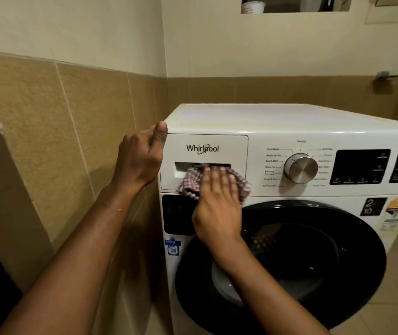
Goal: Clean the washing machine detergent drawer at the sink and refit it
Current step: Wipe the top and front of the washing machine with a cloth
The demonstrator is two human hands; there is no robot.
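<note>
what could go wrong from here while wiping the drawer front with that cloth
The checked cloth is bunched at the handle recess under the right hand; it may snag there and tug the detergent drawer out. A wide swipe rightward might also nudge the program dial.

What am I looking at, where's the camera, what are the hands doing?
One picture, from a camera worn on a person's head, looking down at their bare hands. In front stands a white front-loading washing machine with a round black door. Its white detergent drawer sits closed in the top left. The right hand presses a red-and-white checked cloth flat against the drawer's handle recess. The left hand rests at the machine's top left corner, thumb on the edge; its fingers are hidden.
</note>
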